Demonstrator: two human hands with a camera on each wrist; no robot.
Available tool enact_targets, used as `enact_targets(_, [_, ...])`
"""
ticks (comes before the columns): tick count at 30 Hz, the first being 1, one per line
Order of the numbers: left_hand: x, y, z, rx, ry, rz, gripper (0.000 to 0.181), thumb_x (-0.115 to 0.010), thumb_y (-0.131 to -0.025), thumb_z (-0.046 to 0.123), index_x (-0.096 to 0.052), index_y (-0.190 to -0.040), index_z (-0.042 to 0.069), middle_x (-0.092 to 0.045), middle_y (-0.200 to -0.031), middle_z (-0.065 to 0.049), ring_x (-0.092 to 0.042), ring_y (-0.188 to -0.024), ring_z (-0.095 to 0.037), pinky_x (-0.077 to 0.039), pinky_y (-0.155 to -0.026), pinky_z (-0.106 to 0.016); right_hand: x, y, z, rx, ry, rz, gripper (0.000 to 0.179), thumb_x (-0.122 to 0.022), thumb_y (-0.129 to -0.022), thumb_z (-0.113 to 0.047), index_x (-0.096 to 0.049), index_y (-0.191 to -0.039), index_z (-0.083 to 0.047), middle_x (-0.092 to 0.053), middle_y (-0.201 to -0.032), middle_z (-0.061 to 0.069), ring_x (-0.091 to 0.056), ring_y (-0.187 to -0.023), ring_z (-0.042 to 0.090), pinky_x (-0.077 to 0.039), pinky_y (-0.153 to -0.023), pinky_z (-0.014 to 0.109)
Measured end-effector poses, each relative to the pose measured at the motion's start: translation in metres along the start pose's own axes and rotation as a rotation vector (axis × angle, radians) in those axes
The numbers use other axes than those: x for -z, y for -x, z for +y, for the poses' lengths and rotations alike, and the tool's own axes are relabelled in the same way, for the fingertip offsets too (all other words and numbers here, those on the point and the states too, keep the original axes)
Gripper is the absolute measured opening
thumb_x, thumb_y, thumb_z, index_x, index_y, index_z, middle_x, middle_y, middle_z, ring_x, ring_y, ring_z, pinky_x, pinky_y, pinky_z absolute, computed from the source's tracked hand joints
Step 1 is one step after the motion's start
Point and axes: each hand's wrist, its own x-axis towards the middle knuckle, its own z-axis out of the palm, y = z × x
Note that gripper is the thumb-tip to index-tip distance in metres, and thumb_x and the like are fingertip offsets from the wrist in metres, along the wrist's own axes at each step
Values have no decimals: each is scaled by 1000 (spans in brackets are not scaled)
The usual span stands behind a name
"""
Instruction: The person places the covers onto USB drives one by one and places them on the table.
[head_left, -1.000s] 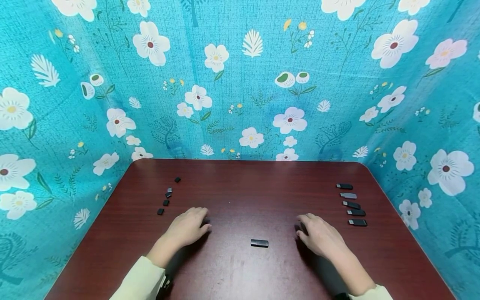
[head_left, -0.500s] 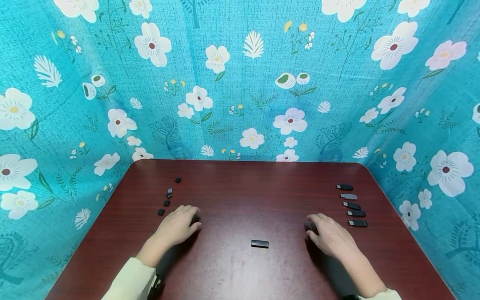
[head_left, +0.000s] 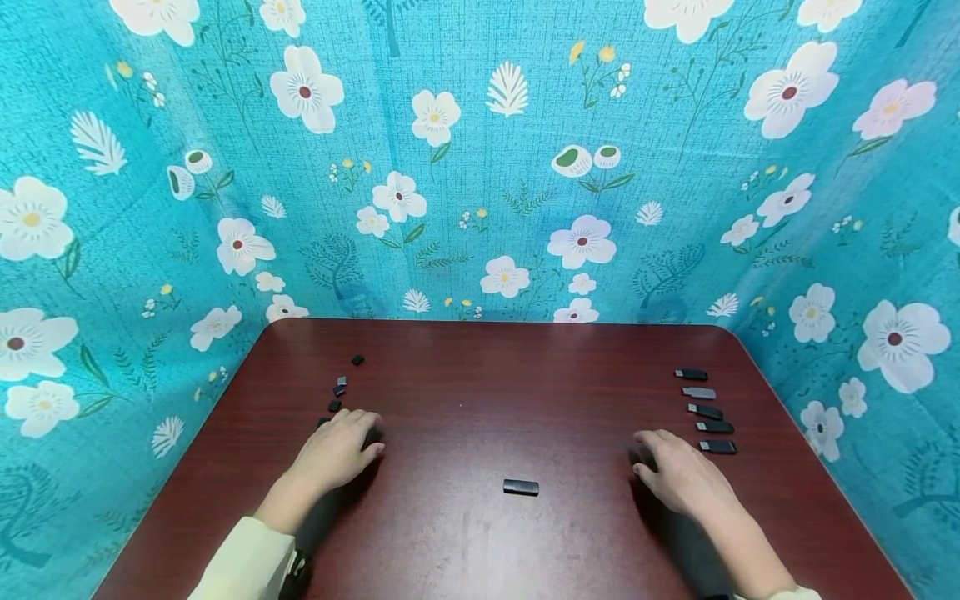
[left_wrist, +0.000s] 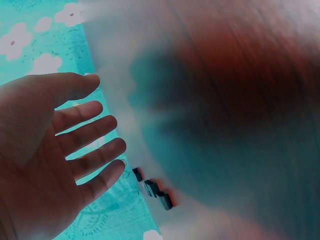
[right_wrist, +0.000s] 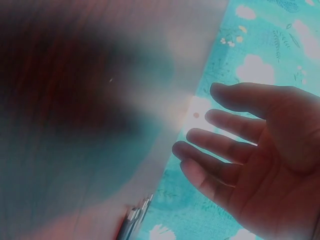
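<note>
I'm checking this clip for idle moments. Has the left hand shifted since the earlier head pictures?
Yes, leftward: against the red-brown table, the left hand has moved toward the nearest black USB cap, which it now partly covers in the head view.

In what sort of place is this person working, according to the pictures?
Probably an indoor, screened-off work corner: floral turquoise cloth hangs behind and at both sides of a dark red table, with USB sticks in a row near its right edge.
</note>
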Motion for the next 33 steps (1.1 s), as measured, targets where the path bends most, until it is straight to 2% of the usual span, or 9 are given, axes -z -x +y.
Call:
enact_targets(5, [2, 2, -7, 19, -1, 4, 33, -75, -92, 24, -66, -118, 7, -67, -120, -11, -59, -109, -33, -49, -91, -54, 0, 2, 7, -11, -4, 6, 46, -73, -92, -19, -61, -132, -1, -60, -131, 24, -57, -121, 43, -47, -93, 62])
enact_targets(11, [4, 4, -18, 15, -21, 44, 27, -76, -90, 22, -67, -111, 9, -69, -112, -8, -59, -103, -31, -49, -87, -53, 4, 3, 19, -26, 8, 12, 44, -72, -91, -17, -61, -130, 1, -60, -129, 26, -57, -119, 45, -47, -92, 63])
enact_targets(19, [4, 6, -31, 44, -8, 24, 28, -76, -90, 21, -68, -113, 8, -68, -112, -11, -58, -105, -33, -48, -88, -56, 12, 4, 39, -62, 25, -4, 43, -73, -91, -16, -61, -128, 3, -60, -125, 29, -55, -117, 48, -46, -92, 66])
enact_targets(25, [4, 5, -41, 61, 4, 34, 26, -76, -89, 19, -68, -111, 8, -68, -110, -10, -57, -105, -34, -48, -89, -57, 17, 6, 56, -84, 39, 8, 44, -76, -87, -14, -61, -123, 7, -60, -119, 32, -57, -109, 48, -48, -89, 65])
enact_targets(33, [7, 5, -53, 89, 38, 35, 26, -75, -90, 17, -68, -113, 9, -67, -116, -13, -55, -109, -35, -47, -91, -60, 18, 8, 76, -112, 43, 23, 47, -77, -86, -12, -59, -123, 11, -59, -117, 35, -57, -105, 47, -49, -86, 65])
